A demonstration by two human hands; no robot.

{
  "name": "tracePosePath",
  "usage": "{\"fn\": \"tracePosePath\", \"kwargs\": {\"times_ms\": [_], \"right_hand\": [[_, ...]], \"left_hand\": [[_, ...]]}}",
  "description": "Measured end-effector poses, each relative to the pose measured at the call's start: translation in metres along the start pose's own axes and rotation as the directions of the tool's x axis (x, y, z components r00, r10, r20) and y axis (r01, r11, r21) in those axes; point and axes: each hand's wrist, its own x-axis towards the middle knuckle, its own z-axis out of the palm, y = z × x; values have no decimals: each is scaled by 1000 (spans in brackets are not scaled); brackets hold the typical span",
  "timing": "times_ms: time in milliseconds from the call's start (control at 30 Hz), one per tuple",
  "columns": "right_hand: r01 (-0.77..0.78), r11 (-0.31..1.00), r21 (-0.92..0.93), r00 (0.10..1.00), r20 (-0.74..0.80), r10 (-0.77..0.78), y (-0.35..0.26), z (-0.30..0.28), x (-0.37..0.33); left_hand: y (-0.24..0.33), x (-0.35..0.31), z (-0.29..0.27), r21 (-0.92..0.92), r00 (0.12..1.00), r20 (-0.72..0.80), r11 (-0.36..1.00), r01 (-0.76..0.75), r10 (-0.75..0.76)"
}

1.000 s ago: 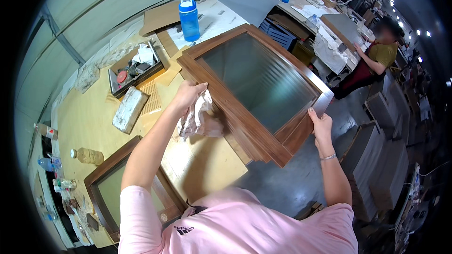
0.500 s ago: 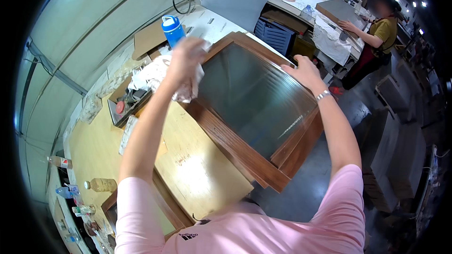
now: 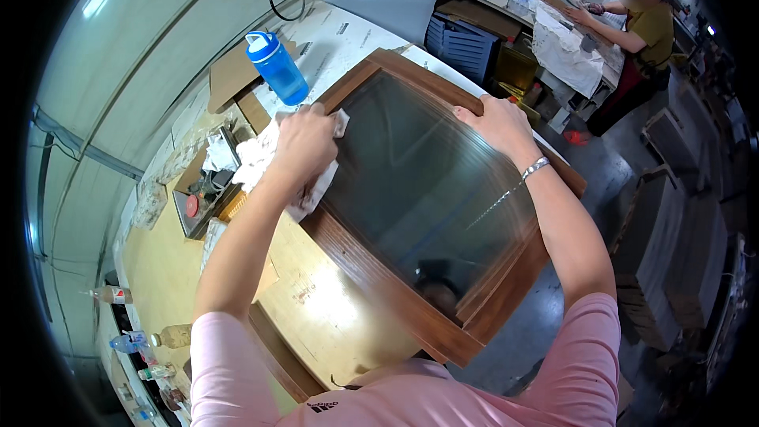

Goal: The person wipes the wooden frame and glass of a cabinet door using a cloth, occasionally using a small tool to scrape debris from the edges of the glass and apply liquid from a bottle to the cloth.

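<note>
In the head view, a left hand clutches a crumpled cloth against a glazed door jutting past the bench, while the right hand clasps its far right edge. A blue bottle stands just beyond the left hand; the left arm partly blocks a second door, near a cluttered box. A co-worker stands well apart at another bench.

You have before you a brown wood-framed glass panel, obliquely set, nearest corner toward you, its dark pane intact and reflective; crumpled white cloth, brown-stained, bunched at the left edge
</note>
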Motion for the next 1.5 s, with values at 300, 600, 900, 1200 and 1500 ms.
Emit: {"fn": "tracePosePath", "kwargs": {"times_ms": [300,600,900,1200,1500], "right_hand": [[28,1000,-6,1000,-2,-28,-13,2,-2],[47,999,25,999,1,-47,-23,1,-4],[-3,1000,0,1000,-18,3,-4,-5,-4],[29,1000,6,999,17,-29,-20,-3,-5],[34,999,-7,999,-5,-34,-14,4,-4]], "left_hand": [[-16,19,11,33,998,-36,998,-53,55],[-14,31,24,-3,967,-241,996,-90,87],[-39,-41,-9,-54,999,47,999,0,2],[-29,8,26,-145,982,-187,988,-48,20],[-42,-114,-8,-342,977,-166,937,69,-132]]}}
